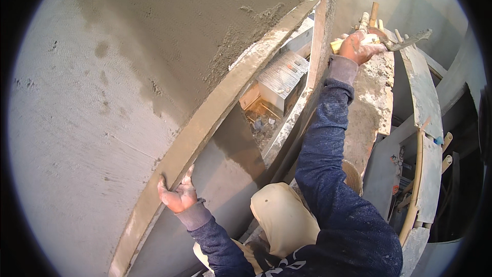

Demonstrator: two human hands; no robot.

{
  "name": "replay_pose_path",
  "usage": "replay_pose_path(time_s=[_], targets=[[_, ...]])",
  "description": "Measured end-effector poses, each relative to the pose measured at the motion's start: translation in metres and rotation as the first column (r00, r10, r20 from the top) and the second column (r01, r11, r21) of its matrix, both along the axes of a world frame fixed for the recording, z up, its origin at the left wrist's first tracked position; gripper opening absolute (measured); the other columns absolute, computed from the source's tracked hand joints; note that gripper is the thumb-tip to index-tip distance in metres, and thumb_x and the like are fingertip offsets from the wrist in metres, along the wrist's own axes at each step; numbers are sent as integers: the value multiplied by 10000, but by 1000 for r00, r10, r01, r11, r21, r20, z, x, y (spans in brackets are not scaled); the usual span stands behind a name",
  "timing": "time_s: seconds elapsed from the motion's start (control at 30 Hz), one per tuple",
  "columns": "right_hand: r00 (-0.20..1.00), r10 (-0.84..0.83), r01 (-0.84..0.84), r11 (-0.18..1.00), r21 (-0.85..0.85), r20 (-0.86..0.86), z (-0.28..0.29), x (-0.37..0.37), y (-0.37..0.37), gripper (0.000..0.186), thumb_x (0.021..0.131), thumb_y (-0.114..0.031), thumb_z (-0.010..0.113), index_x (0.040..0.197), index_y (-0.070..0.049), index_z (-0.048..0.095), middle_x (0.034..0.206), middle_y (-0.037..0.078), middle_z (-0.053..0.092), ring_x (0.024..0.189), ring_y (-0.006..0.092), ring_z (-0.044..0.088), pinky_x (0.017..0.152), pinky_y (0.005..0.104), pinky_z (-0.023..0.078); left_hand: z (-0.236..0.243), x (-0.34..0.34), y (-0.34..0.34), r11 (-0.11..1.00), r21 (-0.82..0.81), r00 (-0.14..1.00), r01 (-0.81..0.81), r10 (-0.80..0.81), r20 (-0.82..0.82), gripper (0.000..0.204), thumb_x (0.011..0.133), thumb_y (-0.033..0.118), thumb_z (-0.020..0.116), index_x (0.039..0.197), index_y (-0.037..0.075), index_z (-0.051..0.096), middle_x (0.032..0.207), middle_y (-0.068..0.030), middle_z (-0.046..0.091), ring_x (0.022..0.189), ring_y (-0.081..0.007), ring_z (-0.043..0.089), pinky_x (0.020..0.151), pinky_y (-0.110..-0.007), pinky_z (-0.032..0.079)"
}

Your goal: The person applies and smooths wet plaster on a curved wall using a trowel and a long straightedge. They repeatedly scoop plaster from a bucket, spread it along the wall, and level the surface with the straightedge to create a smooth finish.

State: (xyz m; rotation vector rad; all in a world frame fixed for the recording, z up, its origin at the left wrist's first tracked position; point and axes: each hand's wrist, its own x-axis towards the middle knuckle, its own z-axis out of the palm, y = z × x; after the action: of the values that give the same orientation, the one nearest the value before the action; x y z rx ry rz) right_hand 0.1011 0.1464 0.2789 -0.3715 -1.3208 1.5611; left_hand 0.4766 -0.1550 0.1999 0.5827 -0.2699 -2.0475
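While our left hand (177, 195) presses against a long straightedge board (215, 107) smeared with mortar, its fingers curl over the board's lower stretch and the thumb stands up along the edge, so the grip is closed on the board. The board runs slantwise from the lower left up toward the top of the picture, lying flat on the wet plastered wall (118, 46), whose upper part looks darker and rougher than the smooth grey part to the left. Our right hand (359, 46) reaches far up and to the right, fingers wrapped shut around the pale handle of a trowel (405, 41), whose mortar-caked blade points off to the right. That hand sits near the top of a rough concrete ledge (374, 97). Between our two arms we see an opening in the wall (271, 97) with a boxy grey thing inside. Both sleeves are dark blue, and a tan knee (282, 215) shows below.
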Motion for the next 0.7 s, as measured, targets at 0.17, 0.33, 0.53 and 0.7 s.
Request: replay_pose_path(time_s=[0.17, 0.33, 0.53, 0.7], targets=[[348, 436, -829, 557, 55, 830, -17, -10, -109, 780, 832, -329, 573, 1461, -47, 209, 1181, 311, 538, 1020, 389, 600, 898, 412, 483, -5, 16, -13, 999, -32, 998, 25, -27, -62, 391, 894, 140, 530, 1252, -2, 461, 1306, -154, 489, 1193, -404, 469, 926, -716, 390], [459, 874, -824, 485, -293, 159, -49, 108, -104, 529, 920, -290, 520, 1395, -133, 348, 1084, 176, 558, 875, 249, 573, 724, 409, 470, -1, 2, -9, 999, -34, 1000, 5, -5, -10, 383, 915, 182, 488, 1251, 2, 459, 1312, -183, 489, 1207, -411, 476, 923, -687, 413], [326, 768, -911, 412, -34, 551, -142, 203, 73, 418, 827, -138, 645, 1195, -12, 493, 782, 32, 547, 551, 94, 520, 483, 253, 435, -14, 3, -13, 1000, -15, 997, 20, -21, -69, 447, 883, 71, 506, 1293, -68, 397, 1370, -237, 396, 1286, -439, 364, 1013, -710, 311], [-348, 123, -919, 150, -364, 930, -135, 275, 217, 323, 764, -133, 591, 1083, -80, 579, 705, 37, 575, 522, 151, 547, 497, 291, 471, -11, 3, -15, 999, 50, 995, 14, -9, -96, 478, 900, 114, 499, 1328, -47, 359, 1374, -234, 382, 1292, -459, 345, 1014, -727, 285]])
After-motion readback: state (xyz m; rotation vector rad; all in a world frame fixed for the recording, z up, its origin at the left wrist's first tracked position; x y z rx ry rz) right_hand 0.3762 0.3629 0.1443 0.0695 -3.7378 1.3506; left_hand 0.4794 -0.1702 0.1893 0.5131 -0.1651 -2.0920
